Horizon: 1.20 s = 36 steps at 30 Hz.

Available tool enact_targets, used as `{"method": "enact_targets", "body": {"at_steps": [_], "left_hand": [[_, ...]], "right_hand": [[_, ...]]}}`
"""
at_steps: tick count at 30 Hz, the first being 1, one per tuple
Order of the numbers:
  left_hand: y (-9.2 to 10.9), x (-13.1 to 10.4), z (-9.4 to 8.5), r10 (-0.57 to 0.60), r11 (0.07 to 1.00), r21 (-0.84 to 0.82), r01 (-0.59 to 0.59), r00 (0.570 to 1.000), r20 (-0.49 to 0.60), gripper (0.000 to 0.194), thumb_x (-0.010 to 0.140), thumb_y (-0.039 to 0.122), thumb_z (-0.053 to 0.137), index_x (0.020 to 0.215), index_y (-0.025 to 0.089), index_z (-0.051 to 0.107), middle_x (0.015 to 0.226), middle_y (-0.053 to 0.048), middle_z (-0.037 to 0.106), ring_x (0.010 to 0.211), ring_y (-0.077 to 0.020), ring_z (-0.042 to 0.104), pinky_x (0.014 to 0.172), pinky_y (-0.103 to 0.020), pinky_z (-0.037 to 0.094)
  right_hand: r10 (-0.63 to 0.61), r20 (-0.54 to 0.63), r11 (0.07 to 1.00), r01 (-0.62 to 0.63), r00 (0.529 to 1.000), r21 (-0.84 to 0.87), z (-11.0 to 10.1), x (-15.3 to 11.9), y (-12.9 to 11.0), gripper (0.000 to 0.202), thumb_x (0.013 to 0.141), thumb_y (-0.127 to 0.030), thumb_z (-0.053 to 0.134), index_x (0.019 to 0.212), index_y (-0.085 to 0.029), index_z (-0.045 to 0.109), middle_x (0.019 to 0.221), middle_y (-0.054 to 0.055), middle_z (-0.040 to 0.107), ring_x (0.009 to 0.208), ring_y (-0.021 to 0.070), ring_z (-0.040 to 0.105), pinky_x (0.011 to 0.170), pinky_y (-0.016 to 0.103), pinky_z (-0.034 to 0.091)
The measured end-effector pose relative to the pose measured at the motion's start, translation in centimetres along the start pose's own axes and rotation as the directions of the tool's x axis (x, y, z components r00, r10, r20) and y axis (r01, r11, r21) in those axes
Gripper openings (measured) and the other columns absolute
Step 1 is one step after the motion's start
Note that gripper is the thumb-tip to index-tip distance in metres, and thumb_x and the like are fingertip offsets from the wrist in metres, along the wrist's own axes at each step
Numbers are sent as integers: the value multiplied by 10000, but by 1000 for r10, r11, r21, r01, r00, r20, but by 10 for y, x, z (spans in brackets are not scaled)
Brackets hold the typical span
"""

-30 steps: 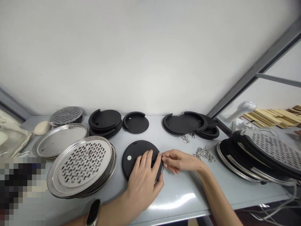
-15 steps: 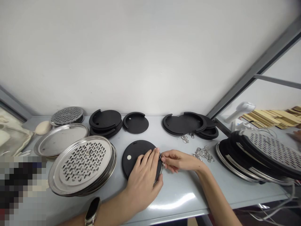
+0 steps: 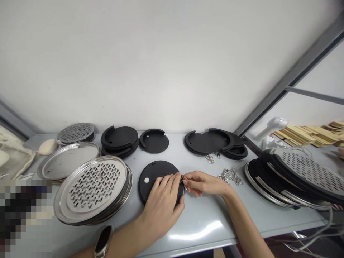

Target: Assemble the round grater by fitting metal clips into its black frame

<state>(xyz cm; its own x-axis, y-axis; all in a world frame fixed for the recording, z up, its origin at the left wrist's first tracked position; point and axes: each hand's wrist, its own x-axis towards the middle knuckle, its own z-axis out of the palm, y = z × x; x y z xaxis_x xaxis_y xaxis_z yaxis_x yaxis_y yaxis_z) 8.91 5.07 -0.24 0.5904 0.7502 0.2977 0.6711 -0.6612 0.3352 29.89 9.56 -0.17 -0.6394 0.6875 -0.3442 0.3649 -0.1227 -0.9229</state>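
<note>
Working at grey worktop (image 3: 209, 211). Pressing black disc (image 3: 157, 168), six o'clock of view centre, under left hand (image 3: 162, 202), fingers flat, thumb apart. Pinching small metal clip (image 3: 186, 187) between right hand (image 3: 201, 182) fingers, disc's three o'clock. Apparently mid clip-work at rim; calls for steady press, fine pinch.

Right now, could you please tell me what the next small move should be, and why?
Probably a gentle nudge of the clip toward the disc with the right hand: it pinches the clip at the disc's right edge, and the left hand lies across the disc, which should steady it. Whether the clip is hooked on is too small to see.
</note>
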Motion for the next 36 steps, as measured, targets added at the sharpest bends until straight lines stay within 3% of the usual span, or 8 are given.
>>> {"method": "enact_targets", "body": {"at_steps": [4,9,12,15,21,26,30,36], "left_hand": [[-3,2,-1,18,1000,0,-18,1000,-1,457,915,219,462,1347,104,367,1294,-124,528,1142,-271,485,942,-423,383],[-8,6,-6,12,999,-35,-11,1000,19,337,910,159,445,1247,152,450,1153,-81,585,1024,-243,531,870,-407,425],[-10,8,-7,22,999,-42,-20,999,28,279,911,138,442,1183,177,491,1107,-64,603,1009,-238,542,875,-411,430],[-13,8,-5,24,999,-38,-24,1000,2,285,909,148,455,1191,163,493,1190,-88,580,1101,-246,517,939,-421,413],[-19,4,4,-15,999,44,15,1000,-14,488,914,264,465,1358,81,377,1437,-196,369,1347,-314,306,1048,-489,335],[-23,4,2,-28,998,51,27,999,24,464,934,300,437,1361,120,406,1448,-189,353,1347,-316,310,1047,-493,332],[-22,6,-1,-96,990,97,100,995,-35,375,945,269,410,1307,200,478,1442,-191,344,1363,-348,269,1024,-550,308],[-19,5,0,-112,976,181,120,992,-51,408,925,256,427,1328,204,465,1427,-222,342,1368,-357,253,1006,-564,304]], "right_hand": [[0,1,1000,0,1000,-2,1,1,-1,399,918,-495,475,698,-163,485,541,-49,475,462,64,412,477,194,364],[-31,2,999,31,1000,-21,2,1,-5,375,927,-415,461,642,-177,410,512,-79,360,460,52,270,439,194,221],[-37,4,999,38,999,-37,2,1,-5,372,932,-405,446,641,-181,391,521,-81,341,472,55,248,440,202,201],[-38,11,999,38,999,-34,2,2,-4,365,934,-405,440,650,-182,390,529,-81,339,475,56,249,440,203,201],[-36,16,998,37,999,-49,2,2,-3,359,929,-423,442,668,-177,425,528,-80,343,471,58,255,438,204,209],[-40,11,997,40,999,-69,3,2,-5,358,920,-423,441,658,-180,413,538,-76,352,481,60,265,447,203,221],[-35,0,996,35,999,-85,4,2,-6,320,913,-365,430,651,-184,399,544,-74,350,489,63,265,456,203,230],[-9,-26,988,5,1000,-157,4,2,-7,270,897,-317,429,667,-176,432,565,-61,381,513,72,309,479,202,265]]}}
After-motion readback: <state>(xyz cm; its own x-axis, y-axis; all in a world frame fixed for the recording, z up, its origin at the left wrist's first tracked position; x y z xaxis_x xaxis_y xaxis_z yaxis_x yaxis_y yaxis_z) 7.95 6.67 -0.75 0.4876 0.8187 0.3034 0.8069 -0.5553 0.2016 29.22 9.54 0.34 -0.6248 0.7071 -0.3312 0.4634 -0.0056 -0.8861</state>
